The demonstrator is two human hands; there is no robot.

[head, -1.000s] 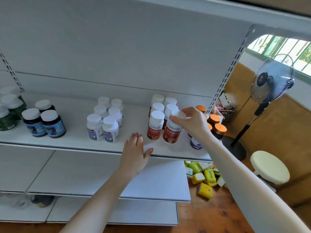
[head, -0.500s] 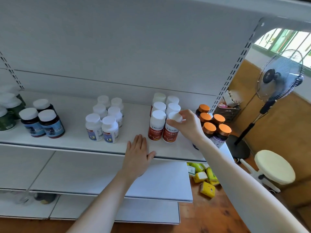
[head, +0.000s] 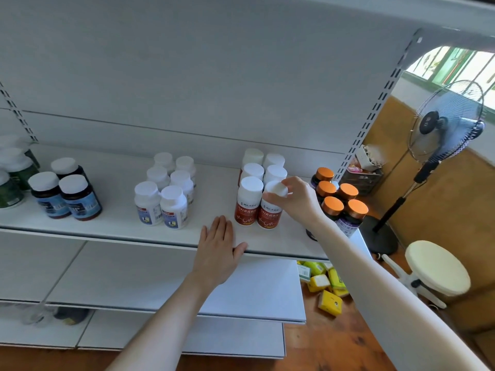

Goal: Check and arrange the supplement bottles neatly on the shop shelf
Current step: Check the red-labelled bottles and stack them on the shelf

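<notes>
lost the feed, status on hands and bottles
Right hand grips cap of front red-label bottle, upright on shelf. Left hand flat on shelf edge. Orange-cap bottles beside wrist.

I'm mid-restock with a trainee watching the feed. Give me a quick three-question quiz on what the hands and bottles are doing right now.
1. True or false: the left hand grips a bottle.
2. The right hand pinches the cap of which bottle? A) a dark blue-label bottle B) the front-right red-label bottle C) a green-label bottle
3. Fill in: ___ orange caps show beside the right wrist.
Key: 1 false, it lies flat on the shelf edge; 2 B; 3 five.
</notes>
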